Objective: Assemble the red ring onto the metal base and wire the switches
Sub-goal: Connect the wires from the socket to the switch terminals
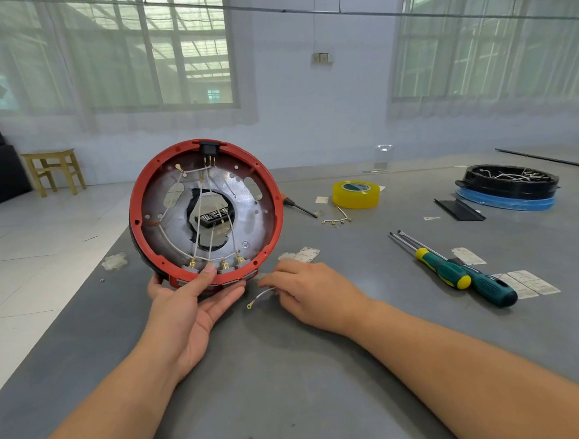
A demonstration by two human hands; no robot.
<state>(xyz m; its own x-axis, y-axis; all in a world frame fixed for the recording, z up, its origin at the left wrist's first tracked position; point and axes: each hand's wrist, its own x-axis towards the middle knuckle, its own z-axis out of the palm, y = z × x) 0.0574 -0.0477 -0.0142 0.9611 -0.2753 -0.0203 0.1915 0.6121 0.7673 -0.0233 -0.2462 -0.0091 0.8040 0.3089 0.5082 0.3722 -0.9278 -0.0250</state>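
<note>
My left hand (188, 308) cradles the red ring (213, 272) upright on the metal base (245, 201), thumb pressed on its rim at six o'clock. My right hand (315, 294) pinches a loose white wire (261, 296), fingertips hidden. At two o'clock, a black tray (505, 187) holds tangled wires I can barely make out.

The round red plastic ring (274, 199) is looking matt, framing a dull silvery metal base plate (249, 201) that is catching soft glare. The grey matt tabletop (292, 373) is showing scuffs and paper scraps. The yellow tape roll (356, 195) is shining glossy, while the green-and-yellow screwdriver handles (463, 274) are gleaming like smooth plastic.
</note>
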